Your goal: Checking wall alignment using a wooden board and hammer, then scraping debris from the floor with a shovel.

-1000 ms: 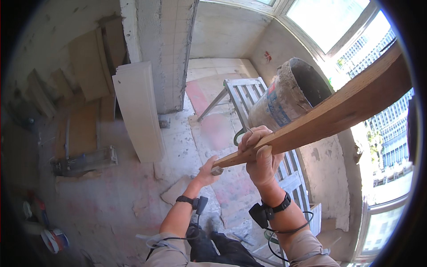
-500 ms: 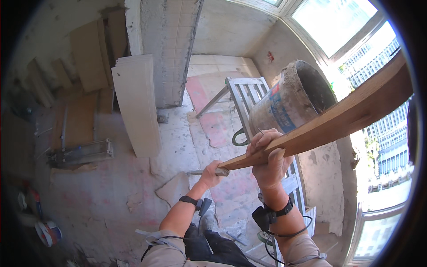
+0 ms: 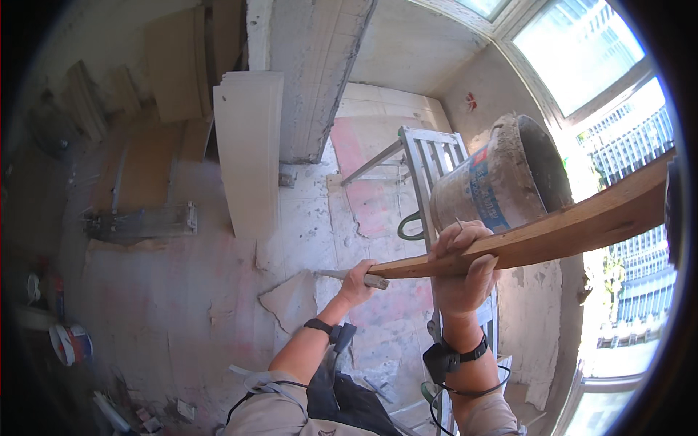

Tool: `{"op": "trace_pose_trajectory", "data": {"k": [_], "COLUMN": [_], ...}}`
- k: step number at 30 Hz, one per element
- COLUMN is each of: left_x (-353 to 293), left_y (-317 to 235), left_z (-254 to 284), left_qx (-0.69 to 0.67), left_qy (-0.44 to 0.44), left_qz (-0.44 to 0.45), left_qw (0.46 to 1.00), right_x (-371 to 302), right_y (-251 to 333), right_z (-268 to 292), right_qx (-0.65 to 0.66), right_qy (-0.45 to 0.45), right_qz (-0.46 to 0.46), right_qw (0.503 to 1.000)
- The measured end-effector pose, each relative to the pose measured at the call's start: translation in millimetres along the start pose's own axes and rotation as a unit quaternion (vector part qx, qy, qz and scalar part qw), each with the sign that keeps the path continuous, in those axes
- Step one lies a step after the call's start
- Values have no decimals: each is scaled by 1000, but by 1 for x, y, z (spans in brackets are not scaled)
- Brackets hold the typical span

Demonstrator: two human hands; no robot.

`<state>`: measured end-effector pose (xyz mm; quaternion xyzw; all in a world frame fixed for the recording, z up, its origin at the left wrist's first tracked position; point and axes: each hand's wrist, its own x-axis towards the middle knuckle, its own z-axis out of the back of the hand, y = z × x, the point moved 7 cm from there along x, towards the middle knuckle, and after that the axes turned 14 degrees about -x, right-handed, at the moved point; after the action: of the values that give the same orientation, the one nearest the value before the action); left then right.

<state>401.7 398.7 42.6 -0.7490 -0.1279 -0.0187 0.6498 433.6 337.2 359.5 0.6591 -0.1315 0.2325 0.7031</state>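
Note:
My right hand [image 3: 465, 280] is closed around a long wooden board [image 3: 567, 234], thumb on the near side. The board slants up to the right, in front of the windows. A thin dark nail-like sliver [image 3: 458, 221] pokes out by the fingers. My left hand [image 3: 355, 285] grips a short grey tool whose thin shaft [image 3: 331, 274] shows on one side and blunt end [image 3: 376, 282] on the other; its kind is unclear. That blunt end is at the board's narrow left end; whether they touch is unclear. Just behind the board stands a mortar-crusted bucket [image 3: 476, 182].
The bucket rests on a metal work bench [image 3: 418, 167] with slatted top. Pale boards [image 3: 251, 160] lean by the wall corner. A tile cutter [image 3: 145, 220] lies on the floor at left, with a white bucket [image 3: 70, 344] nearer. Windows [image 3: 578, 51] line the right side.
The board's right end has swung lower, so it lies flatter. Both hands keep their grip. The surroundings have shifted right in the view.

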Motion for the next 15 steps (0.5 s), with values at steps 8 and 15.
{"op": "trace_pose_trajectory", "data": {"k": [8,15], "left_x": [-9,-8], "left_y": [3,4], "left_z": [15,26], "left_qx": [-9,20], "left_qy": [-29,-15], "left_qz": [-14,-23], "left_qw": [999,999], "right_x": [-1,-6], "right_y": [-1,-4], "right_z": [-12,-18], "right_qx": [28,32], "right_qy": [41,40], "right_qz": [0,4], "right_qw": [999,999]}}
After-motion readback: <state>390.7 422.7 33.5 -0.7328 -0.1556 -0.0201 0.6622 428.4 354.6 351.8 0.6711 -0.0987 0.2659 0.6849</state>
